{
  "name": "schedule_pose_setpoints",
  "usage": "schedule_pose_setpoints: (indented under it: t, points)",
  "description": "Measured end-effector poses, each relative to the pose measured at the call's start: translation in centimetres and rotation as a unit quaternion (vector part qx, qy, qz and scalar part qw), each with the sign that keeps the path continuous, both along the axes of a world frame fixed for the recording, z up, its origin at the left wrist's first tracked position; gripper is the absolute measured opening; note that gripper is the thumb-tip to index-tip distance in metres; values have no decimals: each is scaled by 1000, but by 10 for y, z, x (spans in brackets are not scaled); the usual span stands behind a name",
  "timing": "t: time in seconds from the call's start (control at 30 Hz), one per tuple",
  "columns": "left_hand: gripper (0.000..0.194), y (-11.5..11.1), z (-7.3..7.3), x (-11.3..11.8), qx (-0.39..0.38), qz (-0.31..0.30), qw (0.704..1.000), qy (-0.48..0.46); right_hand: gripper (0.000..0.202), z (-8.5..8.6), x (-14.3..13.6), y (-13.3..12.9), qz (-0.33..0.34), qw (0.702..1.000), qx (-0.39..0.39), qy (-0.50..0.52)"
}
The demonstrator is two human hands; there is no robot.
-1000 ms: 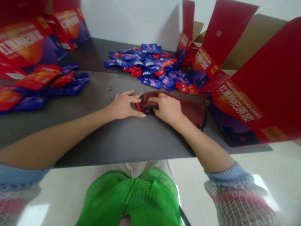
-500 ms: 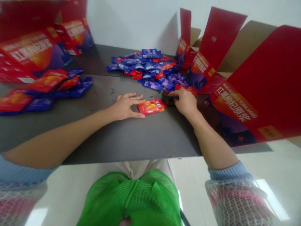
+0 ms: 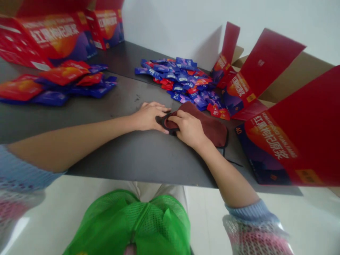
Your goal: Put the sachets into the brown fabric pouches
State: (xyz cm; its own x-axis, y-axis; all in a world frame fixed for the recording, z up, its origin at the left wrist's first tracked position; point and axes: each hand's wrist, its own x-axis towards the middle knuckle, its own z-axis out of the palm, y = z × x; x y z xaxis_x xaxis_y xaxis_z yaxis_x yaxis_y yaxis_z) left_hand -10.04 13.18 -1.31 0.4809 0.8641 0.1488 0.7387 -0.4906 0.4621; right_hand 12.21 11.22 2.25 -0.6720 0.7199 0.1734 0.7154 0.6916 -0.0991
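My right hand [image 3: 190,129] is closed on the black-edged end of a maroon cloth piece [image 3: 212,129], which looks like a pouch or folded wiping cloth and lies on the grey tabletop [image 3: 138,152]. My left hand [image 3: 151,118] rests low on the table, thumb and fingers apart on either side of that black edge. The red sachet seen earlier between my hands is hidden, and I cannot tell whether it lies under the cloth. Just behind the cloth lies a red sachet [image 3: 219,111], beside a heap of blue and red sachets [image 3: 183,76].
More sachets [image 3: 66,76] lie in a stack at the left, before printed red boxes [image 3: 58,39]. On the right, open boxes [image 3: 287,141] with raised flaps stand along the table. A white wall [image 3: 170,24] rises behind, and the table's front edge is near my lap.
My right hand has moved left, drawing the maroon cloth across to my left hand. The red sachet that lay between my hands is now out of sight. The view has shifted.
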Motion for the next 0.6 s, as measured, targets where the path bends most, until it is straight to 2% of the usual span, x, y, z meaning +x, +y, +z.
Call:
schedule_pose_setpoints:
  t: [0.1,0.3,0.4,0.6]
  points:
    - [63,10,-3,-6,8,-16,1000,-3,44,2,5,4,39,998,-32,26]
    - [60,24,-7,-13,-13,-38,999,0,60,1,29,19,90,987,-116,67]
    - [61,21,-5,-14,-14,-42,999,6,64,2,35,19,94,983,-140,64]
    - [56,15,-3,-14,-4,-49,998,30,68,4,48,18,76,987,-131,49]
